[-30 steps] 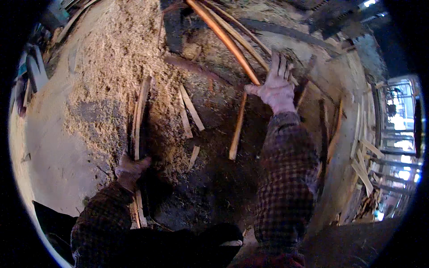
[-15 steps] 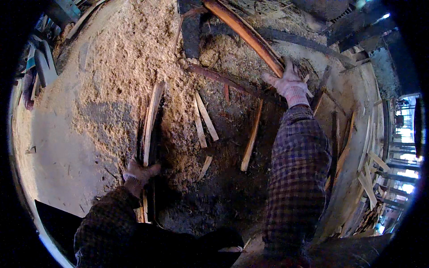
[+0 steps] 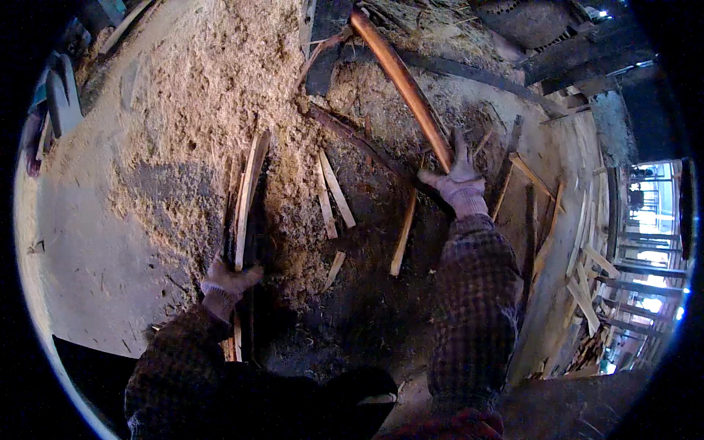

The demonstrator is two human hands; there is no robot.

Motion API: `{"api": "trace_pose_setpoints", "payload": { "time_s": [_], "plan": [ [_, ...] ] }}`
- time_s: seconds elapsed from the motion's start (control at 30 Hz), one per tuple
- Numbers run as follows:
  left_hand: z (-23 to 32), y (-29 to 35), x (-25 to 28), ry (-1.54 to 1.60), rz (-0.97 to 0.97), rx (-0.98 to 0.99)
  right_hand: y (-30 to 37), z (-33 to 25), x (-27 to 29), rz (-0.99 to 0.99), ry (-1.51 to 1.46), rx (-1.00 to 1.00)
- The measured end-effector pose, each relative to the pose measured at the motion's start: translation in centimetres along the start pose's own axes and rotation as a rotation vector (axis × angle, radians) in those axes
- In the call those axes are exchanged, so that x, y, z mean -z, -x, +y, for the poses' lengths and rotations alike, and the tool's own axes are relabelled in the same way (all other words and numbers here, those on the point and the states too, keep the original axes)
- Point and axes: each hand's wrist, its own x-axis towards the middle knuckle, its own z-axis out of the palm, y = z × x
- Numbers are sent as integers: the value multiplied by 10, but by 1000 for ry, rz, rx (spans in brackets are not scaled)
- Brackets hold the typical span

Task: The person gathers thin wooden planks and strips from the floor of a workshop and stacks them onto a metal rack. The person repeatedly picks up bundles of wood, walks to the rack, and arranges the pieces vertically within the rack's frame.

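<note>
Sawdust (image 3: 198, 95) spreads thickly over the floor (image 3: 81, 242), from its far edge down the left middle; beyond the right edge, daylight shows through a barred opening (image 3: 649, 249). Toward the near edge, left of centre, the left hand (image 3: 229, 280) has its fingers curled round pale wood strips (image 3: 251, 172). Right of centre, the right hand (image 3: 458, 182) meets the near end of a long orange-brown piece (image 3: 403, 81) running toward the far edge, thumb and fingers spread around it; whether they grip, I cannot tell. A dark branch (image 3: 356, 136) lies close by, so lifting the long piece could snag it. Rough edges could splinter, and the uneven strips could slide apart if that hold loosens.
</note>
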Motion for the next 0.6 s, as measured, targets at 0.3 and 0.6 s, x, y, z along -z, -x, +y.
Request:
{"api": "trace_pose_setpoints", "payload": {
  "time_s": [0.3,0.6],
  "plan": [
    [-12,-6,5,77,-56,17,82,7,-38,-57,84,-171],
    [59,33,-34,-272,41,56,169,47,-57,351,-148,160]
  ]
}}
